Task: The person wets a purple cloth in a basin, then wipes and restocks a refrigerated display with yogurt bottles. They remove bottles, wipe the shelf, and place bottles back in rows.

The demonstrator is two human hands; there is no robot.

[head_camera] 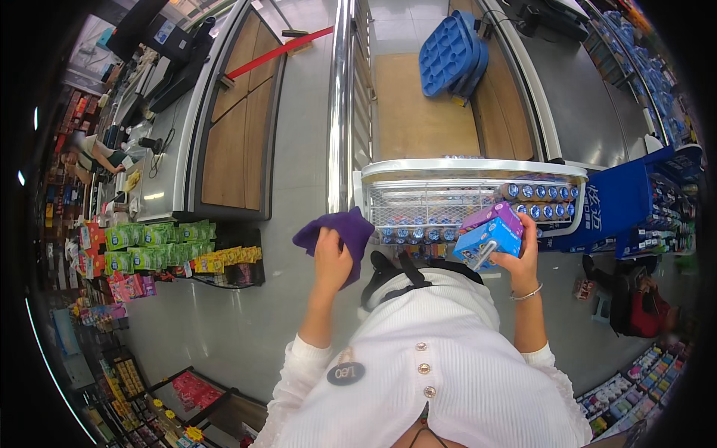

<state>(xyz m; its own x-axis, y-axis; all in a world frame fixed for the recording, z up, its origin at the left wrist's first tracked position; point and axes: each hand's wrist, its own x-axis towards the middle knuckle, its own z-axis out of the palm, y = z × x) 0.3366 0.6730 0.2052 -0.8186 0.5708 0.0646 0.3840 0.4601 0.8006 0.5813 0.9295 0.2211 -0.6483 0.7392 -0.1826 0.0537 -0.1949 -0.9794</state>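
Bunched between the fingers of my left hand (334, 259) is a purple cloth (305, 232), held out near the end of a chrome rail. My right hand (521, 260) grips two small cartons side by side, a blue box (498, 238) and a purple box (476, 217). Both boxes bear printing, and a pale strip lies along the blue one's near side. Just beyond them stands a white wire rack (397, 210) with rows of bottles or cans with blue-and-white tops (535, 211). The boxes are above the rack's near edge.
The chrome rail (340, 112) runs away from me between two checkout counters (235, 145). Hanging snack packets (159, 238) line the left counter's end. Blue stools or trays (451, 53) lean beyond the rack. A blue display stand (610, 201) is at right. One person sits right; another stands left.
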